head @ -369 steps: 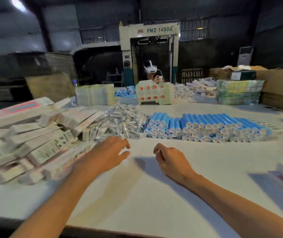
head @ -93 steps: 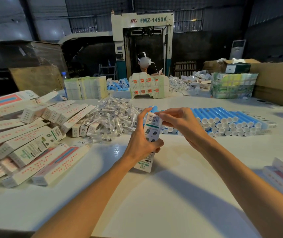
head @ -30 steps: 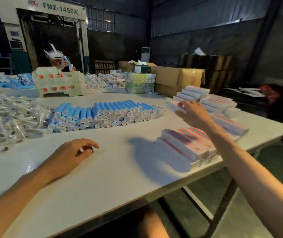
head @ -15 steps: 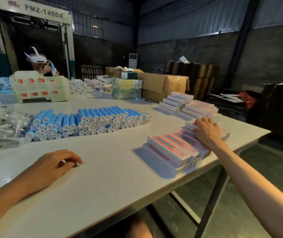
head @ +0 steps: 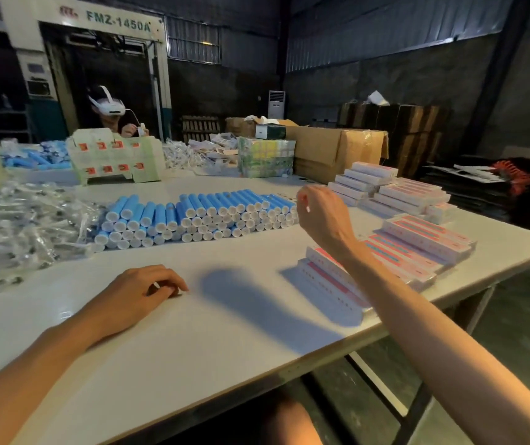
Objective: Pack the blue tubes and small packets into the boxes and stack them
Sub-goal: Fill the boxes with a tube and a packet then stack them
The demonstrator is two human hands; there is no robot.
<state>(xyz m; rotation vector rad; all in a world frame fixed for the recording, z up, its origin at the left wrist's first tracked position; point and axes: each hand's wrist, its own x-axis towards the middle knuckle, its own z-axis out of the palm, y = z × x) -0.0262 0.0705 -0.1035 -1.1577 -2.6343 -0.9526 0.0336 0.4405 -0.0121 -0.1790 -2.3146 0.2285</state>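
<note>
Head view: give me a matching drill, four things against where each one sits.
1. blue tubes
2. clear packets
3. pink-striped boxes
4. left hand

A. stacked at the right edge
B. resting on the bare table, near side
C. heaped at the far left
D. piled in the middle, white caps toward the camera

Pairs: 1-D, 2-C, 3-A, 4-B

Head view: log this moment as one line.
left hand: rests on table, fingers loosely curled | right hand: raised between tubes and boxes, grip unclear
</note>
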